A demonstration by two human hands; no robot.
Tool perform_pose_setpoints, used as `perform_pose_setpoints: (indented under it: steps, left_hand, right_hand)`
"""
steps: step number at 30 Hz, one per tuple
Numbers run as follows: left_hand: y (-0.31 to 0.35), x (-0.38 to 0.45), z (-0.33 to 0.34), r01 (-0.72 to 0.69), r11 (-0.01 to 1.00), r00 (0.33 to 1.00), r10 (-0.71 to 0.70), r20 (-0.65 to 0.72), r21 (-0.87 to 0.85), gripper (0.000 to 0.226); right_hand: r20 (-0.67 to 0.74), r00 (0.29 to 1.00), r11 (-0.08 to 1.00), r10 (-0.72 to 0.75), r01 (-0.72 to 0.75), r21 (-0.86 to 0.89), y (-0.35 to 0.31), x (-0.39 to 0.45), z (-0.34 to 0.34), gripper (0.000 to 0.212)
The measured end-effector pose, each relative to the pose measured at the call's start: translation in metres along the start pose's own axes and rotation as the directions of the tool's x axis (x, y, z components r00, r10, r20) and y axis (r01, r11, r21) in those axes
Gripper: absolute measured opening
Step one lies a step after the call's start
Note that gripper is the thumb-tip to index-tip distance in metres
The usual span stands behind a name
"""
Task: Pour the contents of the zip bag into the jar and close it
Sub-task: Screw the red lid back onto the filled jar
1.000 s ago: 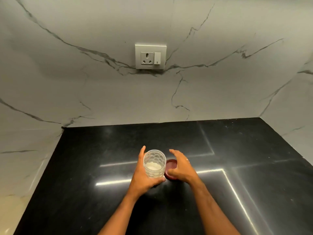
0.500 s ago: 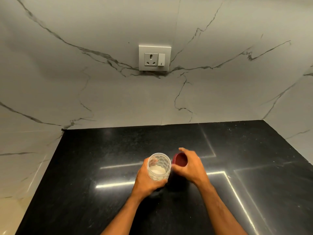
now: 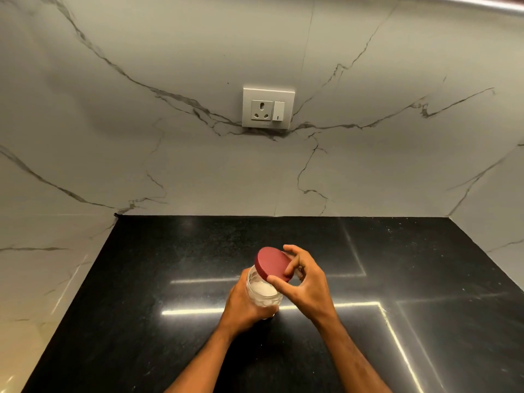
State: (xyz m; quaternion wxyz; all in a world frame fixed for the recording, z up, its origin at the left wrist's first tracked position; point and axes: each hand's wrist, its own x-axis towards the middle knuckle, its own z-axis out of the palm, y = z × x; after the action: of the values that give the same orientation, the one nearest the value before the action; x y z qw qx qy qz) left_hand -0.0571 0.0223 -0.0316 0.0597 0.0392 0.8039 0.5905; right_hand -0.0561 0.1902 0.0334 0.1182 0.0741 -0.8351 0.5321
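Black polished tabletop (image 3: 170, 321) under a veined marble wall. Near centre, left hand (image 3: 243, 304) wrapped around the upright jar (image 3: 263, 293), white contents inside. Right hand (image 3: 303, 282) pinching the red lid (image 3: 272, 263), tilted, over the mouth's far-right edge, not yet seated.

Head camera looks down, close over countertop (image 3: 170, 279).
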Motion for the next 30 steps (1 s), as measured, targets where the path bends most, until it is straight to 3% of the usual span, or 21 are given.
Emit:
perform_pose_setpoints:
  steps: [6, 15, 23, 27, 30]
  left_hand:
    - [0.007, -0.003, -0.003, -0.02, 1.0, 1.0, 0.021, -0.006, 0.011, 0.094]
    - [0.039, 0.002, -0.023, -0.117, 0.993, 0.993, 0.117, -0.018, 0.002, 0.092]
    - [0.054, -0.004, -0.034, -0.131, 0.991, 0.991, 0.132, -0.023, 0.034, 0.085]
    - [0.058, -0.006, -0.036, -0.119, 0.993, 0.992, 0.119, -0.032, 0.012, 0.082]
    - [0.062, -0.005, -0.039, -0.139, 0.99, 0.99, 0.14, -0.03, 0.029, 0.084]
  right_hand:
    - [0.041, 0.992, 0.991, -0.117, 0.12, -0.054, -0.004, -0.004, 0.001, 0.042]
    - [0.204, 0.957, 0.966, -0.207, 0.233, -0.112, -0.033, 0.013, -0.012, 0.072]
    - [0.41, 0.903, 0.938, -0.131, 0.246, -0.243, -0.056, 0.032, -0.023, 0.094]
    - [0.417, 0.904, 0.929, -0.094, 0.231, -0.291, -0.067, 0.037, -0.023, 0.096]
    - [0.396, 0.917, 0.867, -0.056, 0.241, -0.435, -0.076, 0.04, -0.019, 0.095]
